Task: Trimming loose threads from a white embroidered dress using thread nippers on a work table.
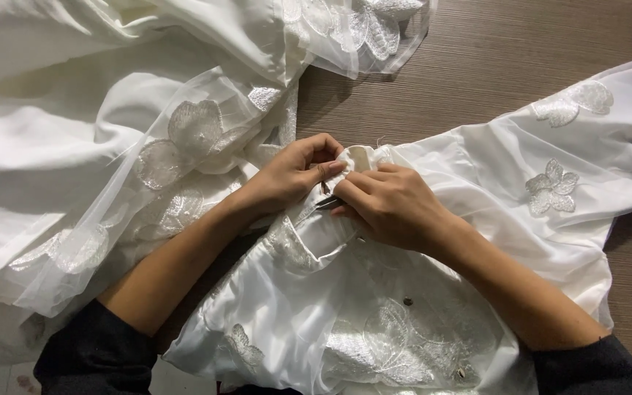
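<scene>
White satin dress [433, 183] is lying spread over the brown wood-grain desk [477, 66], and I'm working at a small folded edge of it near the middle of the view. More of the same white fabric [53, 110] is bunching up to my left, with a sheer tulle layer [74, 263] draped over it.

My left hand [287, 175] is pinching the raised fold [356, 157] between thumb and fingertips, grip clenched on the cloth. I'm lifting that bit off the desk, likely so only the one layer is being worked and nothing under it is getting caught.

My right hand [393, 208] is curling in from the other side, fingers closed against the same fold, touching the left fingertips. A thin dark metal tip [328, 201] is poking out just under those fingers. It's looking like a small tool held in that grip, but I cannot tell which kind; the hand is hiding most of it.

Both forearms are resting across the dress, which is keeping the slippery satin from sliding while I'm pulling the fold taut.

Lace flower appliqués are sitting around the work spot: one big one [192, 128] beside my left wrist, one small one [550, 186] well off to the right, one [382, 340] on the panel under my right forearm. A small dark bead [407, 301] is lying on the satin near that forearm.
</scene>
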